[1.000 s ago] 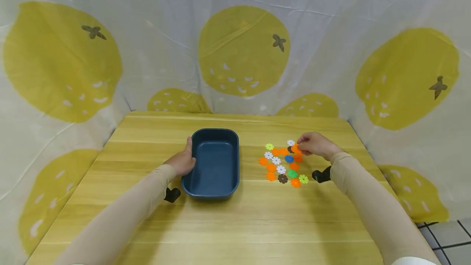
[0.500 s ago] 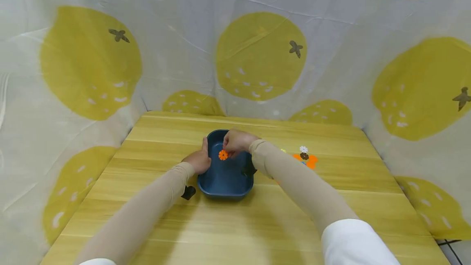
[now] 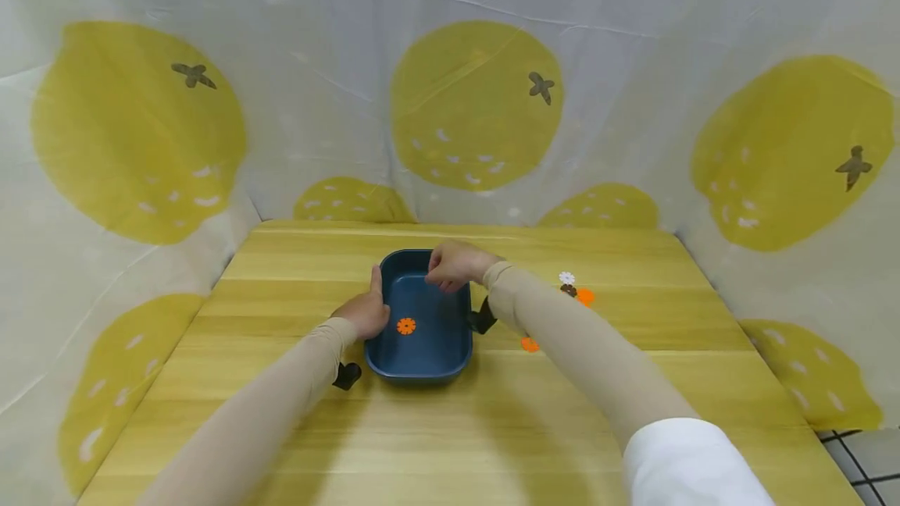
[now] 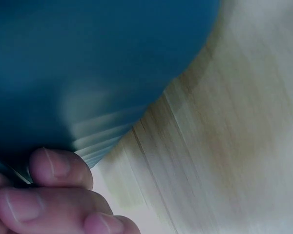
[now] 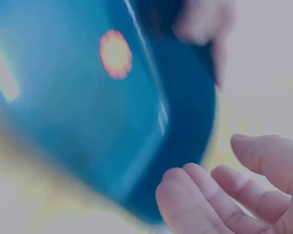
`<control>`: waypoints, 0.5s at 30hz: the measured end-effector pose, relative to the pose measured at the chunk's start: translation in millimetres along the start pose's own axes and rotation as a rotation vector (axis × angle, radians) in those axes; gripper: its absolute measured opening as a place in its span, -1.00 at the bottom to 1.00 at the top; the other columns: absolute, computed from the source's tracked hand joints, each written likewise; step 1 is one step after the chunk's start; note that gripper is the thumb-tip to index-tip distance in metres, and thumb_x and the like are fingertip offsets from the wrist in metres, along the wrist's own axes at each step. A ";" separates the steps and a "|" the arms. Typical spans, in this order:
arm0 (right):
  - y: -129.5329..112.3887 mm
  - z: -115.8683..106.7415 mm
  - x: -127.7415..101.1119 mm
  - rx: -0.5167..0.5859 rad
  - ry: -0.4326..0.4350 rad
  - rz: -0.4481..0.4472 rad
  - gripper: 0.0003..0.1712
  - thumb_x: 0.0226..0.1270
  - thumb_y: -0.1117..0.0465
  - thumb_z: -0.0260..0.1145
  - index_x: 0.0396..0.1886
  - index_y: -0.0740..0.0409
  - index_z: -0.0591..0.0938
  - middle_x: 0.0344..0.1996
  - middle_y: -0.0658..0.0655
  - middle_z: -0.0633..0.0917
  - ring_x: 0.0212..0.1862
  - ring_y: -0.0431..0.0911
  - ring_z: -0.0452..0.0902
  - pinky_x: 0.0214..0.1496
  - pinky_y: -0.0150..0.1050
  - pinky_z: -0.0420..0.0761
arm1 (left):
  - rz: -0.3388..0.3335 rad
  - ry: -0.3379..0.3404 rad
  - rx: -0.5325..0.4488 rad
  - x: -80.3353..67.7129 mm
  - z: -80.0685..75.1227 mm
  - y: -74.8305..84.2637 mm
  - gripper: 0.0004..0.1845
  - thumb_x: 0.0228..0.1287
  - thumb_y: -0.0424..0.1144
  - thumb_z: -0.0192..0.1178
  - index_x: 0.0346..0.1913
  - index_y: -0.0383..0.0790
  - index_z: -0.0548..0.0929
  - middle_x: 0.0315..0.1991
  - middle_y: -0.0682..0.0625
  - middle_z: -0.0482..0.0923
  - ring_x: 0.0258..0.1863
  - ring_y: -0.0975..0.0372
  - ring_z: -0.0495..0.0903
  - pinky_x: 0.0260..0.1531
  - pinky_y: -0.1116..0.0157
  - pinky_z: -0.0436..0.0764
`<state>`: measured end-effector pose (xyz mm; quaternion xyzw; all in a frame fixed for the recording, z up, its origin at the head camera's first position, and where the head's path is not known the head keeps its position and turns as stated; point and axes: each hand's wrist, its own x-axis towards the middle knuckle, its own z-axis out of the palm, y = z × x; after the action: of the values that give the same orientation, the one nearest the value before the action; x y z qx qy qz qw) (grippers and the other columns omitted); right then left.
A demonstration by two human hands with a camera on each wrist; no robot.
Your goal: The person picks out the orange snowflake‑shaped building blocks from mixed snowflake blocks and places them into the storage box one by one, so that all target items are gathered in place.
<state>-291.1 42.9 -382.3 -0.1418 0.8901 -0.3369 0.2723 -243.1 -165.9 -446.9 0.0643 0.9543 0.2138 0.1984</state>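
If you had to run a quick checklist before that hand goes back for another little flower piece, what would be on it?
1. Orange flower piece lies flat on the floor of the blue tray: ok.
2. Right hand holds nothing; its fingers hang loose above the tray's far end: ok.
3. Left hand holds the tray's left rim steady: ok.
4. Pieces remaining on the table, such as the white one: ok, though the right forearm hides most of them.
5. Tray sits flat on the table: ok, as far as the head view shows.
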 end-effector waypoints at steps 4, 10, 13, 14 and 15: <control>39.3 -58.5 -26.1 0.083 0.135 0.051 -0.76 0.29 0.14 0.24 -0.21 0.24 0.54 -0.18 0.31 0.62 -0.21 0.05 0.61 -0.07 -0.11 0.62 | -0.010 0.002 0.002 0.6 -1.4 -2.3 -0.10 0.38 -0.20 -0.15 0.41 -0.23 -0.61 -0.61 -0.08 0.49 -0.71 0.16 0.47 -0.66 0.30 0.35; 147.1 -106.9 -73.6 0.035 0.284 0.225 -0.69 0.32 0.16 0.20 -0.60 0.12 0.37 -0.63 0.06 0.48 -0.56 -0.13 0.37 -0.31 -0.22 0.57 | -0.004 0.002 0.015 1.8 -0.2 -1.8 -0.10 0.37 -0.22 -0.15 0.40 -0.28 -0.60 -0.57 -0.10 0.53 -0.66 0.16 0.50 -0.63 0.29 0.36; 193.4 -107.6 -89.6 0.017 0.279 0.322 -0.53 0.31 0.16 0.20 -0.76 0.04 0.26 -0.81 -0.03 0.32 -0.71 -0.16 0.20 -0.40 -0.23 0.49 | 0.003 -0.001 0.029 2.9 0.6 0.2 -0.11 0.36 -0.22 -0.15 0.40 -0.31 -0.60 -0.55 -0.11 0.55 -0.64 0.15 0.52 -0.62 0.28 0.38; 205.2 -105.8 -92.9 0.011 0.269 0.346 -0.51 0.31 0.14 0.21 -0.78 0.02 0.24 -0.84 -0.06 0.28 -0.73 -0.18 0.16 -0.44 -0.24 0.46 | 0.001 -0.002 0.029 3.4 1.0 1.4 -0.11 0.36 -0.22 -0.15 0.40 -0.31 -0.59 -0.53 -0.12 0.56 -0.62 0.15 0.53 -0.61 0.28 0.39; 215.0 -103.2 -95.4 0.002 0.263 0.366 -0.48 0.29 0.12 0.22 -0.80 0.01 0.23 -0.85 -0.07 0.25 -0.75 -0.19 0.11 -0.47 -0.25 0.42 | -0.001 -0.003 0.029 3.9 1.4 2.5 -0.11 0.36 -0.22 -0.14 0.40 -0.31 -0.59 -0.50 -0.14 0.58 -0.61 0.15 0.54 -0.60 0.28 0.39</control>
<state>-288.4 296.0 -426.3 0.0676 0.9284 -0.2986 0.2105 -246.0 -162.3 -448.3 0.0671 0.9571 0.1996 0.1988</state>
